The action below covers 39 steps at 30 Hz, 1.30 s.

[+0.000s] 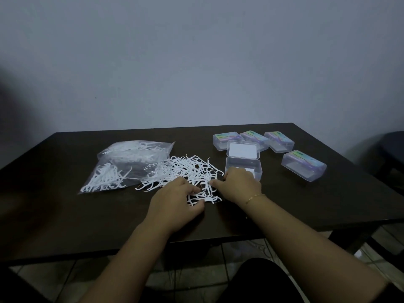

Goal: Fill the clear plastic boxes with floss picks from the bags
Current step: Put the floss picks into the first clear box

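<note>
Hands: left hand (175,199) pinches loose floss picks (192,171), right hand (238,184) curled on pile; picks point every way.

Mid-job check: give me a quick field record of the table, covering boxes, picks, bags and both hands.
open box: one, lid up, right of the pile
closed boxes: four, behind and right of it
loose floss picks: pile at table centre
bags: two, left of the pile, picks inside
left hand: on the pile's near edge, gathering picks
right hand: at the pile's right edge, in front of the open box
</note>
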Each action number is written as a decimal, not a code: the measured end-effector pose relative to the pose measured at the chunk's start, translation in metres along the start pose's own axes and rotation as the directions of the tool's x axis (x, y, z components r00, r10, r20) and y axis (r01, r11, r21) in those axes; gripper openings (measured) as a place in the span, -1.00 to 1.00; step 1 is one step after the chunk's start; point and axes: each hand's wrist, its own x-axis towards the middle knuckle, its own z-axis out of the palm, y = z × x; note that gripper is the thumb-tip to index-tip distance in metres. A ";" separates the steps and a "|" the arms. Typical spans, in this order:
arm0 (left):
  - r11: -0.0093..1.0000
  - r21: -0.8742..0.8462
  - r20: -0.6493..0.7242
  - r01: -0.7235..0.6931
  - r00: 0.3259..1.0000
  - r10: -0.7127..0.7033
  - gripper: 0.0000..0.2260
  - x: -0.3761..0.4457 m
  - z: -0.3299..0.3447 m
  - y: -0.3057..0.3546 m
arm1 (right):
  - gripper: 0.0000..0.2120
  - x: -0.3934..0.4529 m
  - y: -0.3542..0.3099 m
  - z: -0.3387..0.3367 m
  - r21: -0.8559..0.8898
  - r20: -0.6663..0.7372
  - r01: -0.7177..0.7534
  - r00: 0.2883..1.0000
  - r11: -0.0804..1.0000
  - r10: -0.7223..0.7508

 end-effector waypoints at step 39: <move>0.982 -0.016 0.045 0.190 0.981 -0.189 -0.68 -0.002 -0.011 0.002 | -0.67 -0.005 0.016 -0.047 0.105 0.359 -0.041 0.933 0.994 0.001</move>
